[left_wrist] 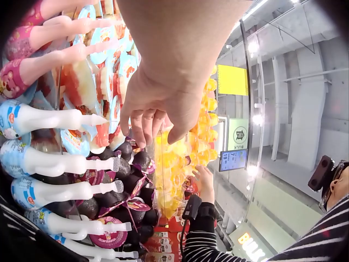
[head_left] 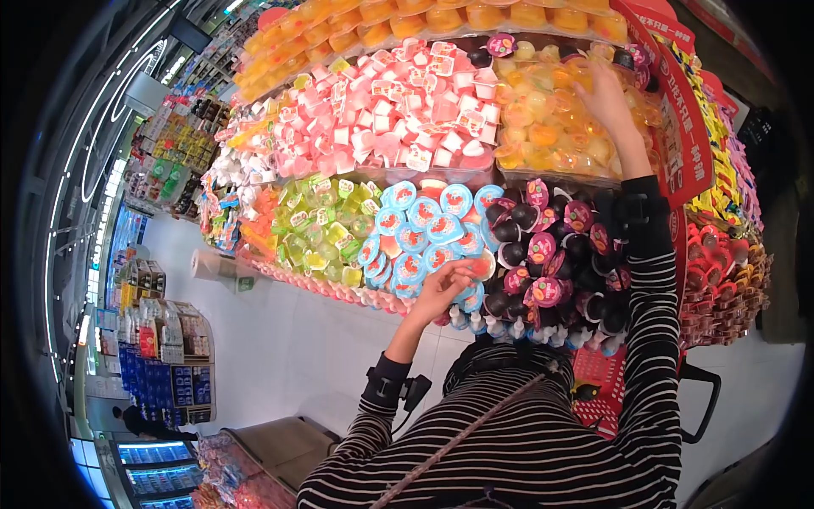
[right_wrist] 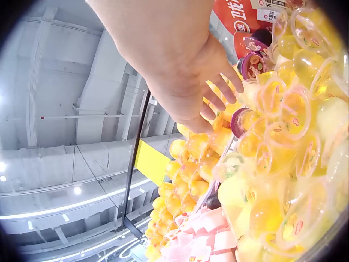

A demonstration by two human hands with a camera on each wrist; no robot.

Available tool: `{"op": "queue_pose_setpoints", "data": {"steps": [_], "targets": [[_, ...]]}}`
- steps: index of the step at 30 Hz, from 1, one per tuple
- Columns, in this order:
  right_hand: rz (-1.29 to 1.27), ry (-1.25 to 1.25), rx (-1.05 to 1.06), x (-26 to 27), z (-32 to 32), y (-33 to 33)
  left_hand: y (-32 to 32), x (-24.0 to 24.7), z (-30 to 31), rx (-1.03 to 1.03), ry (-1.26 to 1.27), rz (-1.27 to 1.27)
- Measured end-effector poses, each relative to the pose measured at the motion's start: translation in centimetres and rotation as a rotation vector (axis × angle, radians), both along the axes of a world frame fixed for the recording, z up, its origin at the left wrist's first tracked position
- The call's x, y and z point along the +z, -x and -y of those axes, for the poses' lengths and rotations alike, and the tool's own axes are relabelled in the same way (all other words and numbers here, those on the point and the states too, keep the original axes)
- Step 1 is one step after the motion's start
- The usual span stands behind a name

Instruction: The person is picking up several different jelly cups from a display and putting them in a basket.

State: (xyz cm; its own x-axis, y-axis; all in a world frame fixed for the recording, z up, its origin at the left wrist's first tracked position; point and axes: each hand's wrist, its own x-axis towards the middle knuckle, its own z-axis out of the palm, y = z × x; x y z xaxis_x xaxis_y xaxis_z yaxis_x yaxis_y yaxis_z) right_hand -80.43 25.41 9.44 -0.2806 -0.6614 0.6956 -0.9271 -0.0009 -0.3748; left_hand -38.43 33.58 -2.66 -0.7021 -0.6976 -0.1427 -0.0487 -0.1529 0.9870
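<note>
My left hand [head_left: 443, 290] hovers at the front of the display, its fingers loosely bent, with nothing in its grasp. Beneath it lie blue-lidded jelly cups [head_left: 410, 238], and dark jelly cups with purple lids [head_left: 543, 248] sit just to the right. Farther back, my right hand [head_left: 604, 95] reaches over a bin of yellow and orange jelly cups [head_left: 543, 127]. In the right wrist view its fingers [right_wrist: 223, 90] are spread and hold nothing. A purple-lidded cup [right_wrist: 240, 121] lies below those fingertips among the yellow cups [right_wrist: 283, 109].
Pink and white jelly cups [head_left: 381, 110] and green ones [head_left: 322, 229] fill neighbouring bins. Large orange cups [head_left: 441, 19] line the back. A red printed sign panel [head_left: 678, 127] borders the right side. White-necked bottles [left_wrist: 65, 153] stand along the front edge. A red basket [head_left: 598, 373] is below.
</note>
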Motion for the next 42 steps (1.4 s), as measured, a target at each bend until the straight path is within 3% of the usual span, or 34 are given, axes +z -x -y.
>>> {"op": "queue_pose_setpoints", "data": {"steps": [6, 17, 26, 32, 35, 42], "targets": [[-0.105, 0.003, 0.001, 1.3, 4.0, 2.9, -0.6, -0.7, -0.1, -0.002, 0.041, 0.019], [-0.356, -0.476, -0.266, 1.7, 7.6, 3.4, -0.5, -1.1, -0.5, 0.052, 0.036, -0.042], [-0.283, -0.595, -0.27, 2.4, 8.4, 2.8, -0.7, -0.8, -0.8, 0.037, 0.046, -0.043], [-0.256, -0.476, -0.126, 1.9, 8.8, 4.2, -0.9, -1.0, -0.7, 0.022, 0.053, -0.01], [-0.287, -0.455, -0.235, 2.1, 8.1, 3.6, -1.2, -1.4, -0.8, 0.033, 0.063, -0.011], [-0.195, -0.275, -0.145, 1.3, 9.2, 5.5, -1.2, -1.4, -0.6, 0.03, 0.057, -0.027]]}}
